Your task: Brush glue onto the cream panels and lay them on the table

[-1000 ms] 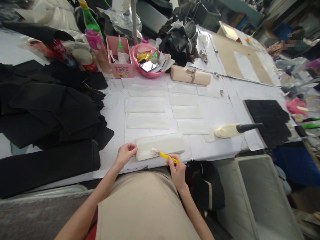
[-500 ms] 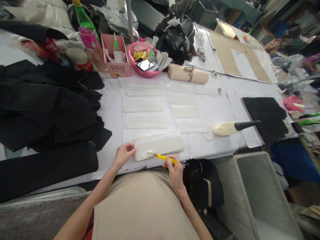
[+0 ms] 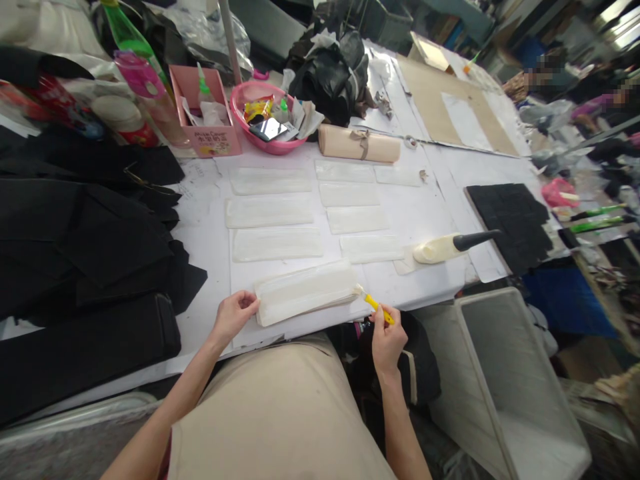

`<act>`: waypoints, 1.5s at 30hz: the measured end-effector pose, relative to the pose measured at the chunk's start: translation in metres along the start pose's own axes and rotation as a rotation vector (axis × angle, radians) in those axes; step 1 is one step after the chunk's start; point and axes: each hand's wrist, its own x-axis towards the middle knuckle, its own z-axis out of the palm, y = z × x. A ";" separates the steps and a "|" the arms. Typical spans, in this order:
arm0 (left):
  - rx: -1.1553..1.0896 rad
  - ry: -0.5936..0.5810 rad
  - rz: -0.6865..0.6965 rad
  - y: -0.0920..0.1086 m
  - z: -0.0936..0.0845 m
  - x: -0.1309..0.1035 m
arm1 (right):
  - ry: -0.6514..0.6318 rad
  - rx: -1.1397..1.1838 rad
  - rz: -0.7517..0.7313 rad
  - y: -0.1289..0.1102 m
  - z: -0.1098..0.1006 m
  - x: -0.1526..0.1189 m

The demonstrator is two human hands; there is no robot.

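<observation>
While pinching the left end of the stack (image 3: 305,291) between thumb and fingertips of the left hand (image 3: 235,319), grips the brush (image 3: 372,302) by its yellow handle in the right hand (image 3: 389,340). Has the stack along the near edge of the table (image 3: 425,210), lying between both hands: touching the left fingertips, apart from the right hand, with the brush spanning that gap. Holds the bristles at the stack's right end, with the right hand itself out past the near edge. Faces pale strips (image 3: 277,245) laid in columns beyond the stack, toward the far edge. Has the bottle (image 3: 435,250) lying to the right of the stack, near the near edge, black nozzle pointing right. Has black sheets (image 3: 95,230) heaped to the left. Sees the box (image 3: 215,140), basin (image 3: 274,145) and tied roll (image 3: 347,144) side by side farther toward the far edge, and the black pad (image 3: 511,223) just past the nozzle.
</observation>
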 end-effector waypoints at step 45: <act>-0.006 -0.031 -0.021 0.001 -0.002 -0.002 | -0.452 0.073 -0.461 -0.056 0.053 -0.027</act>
